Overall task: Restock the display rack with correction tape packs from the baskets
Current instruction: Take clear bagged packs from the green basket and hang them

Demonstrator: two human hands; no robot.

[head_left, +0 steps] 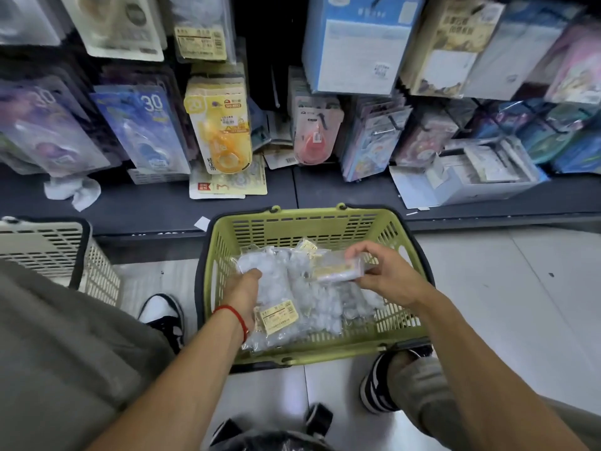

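From the head camera, you are reaching into the green basket (312,222) on the floor with both hands, so take one pack at a time and lift it free before you turn to the rack (227,131). I judge the step in hand to be picking out stock, with nothing yet going onto a hook. Your right hand (387,271) is pinching a pack (338,270) between thumb below and curled fingers above, holding it just over the heap (302,294) at the basket's far right side; keep that pinch on the card edge, since clear wrapping looks slippery and may slide. Your left hand (244,288) is lying on the heap of clear-wrapped packs at the left; its fingers are pointing down into them, but I cannot tell whether they are closing on one or only pressing. Use it to hold the heap down so neighbours are not dragged up. Hanging packs are filling the pegs above the shelf (146,206), so look for a thin row. A white basket (48,249) is standing to your left.
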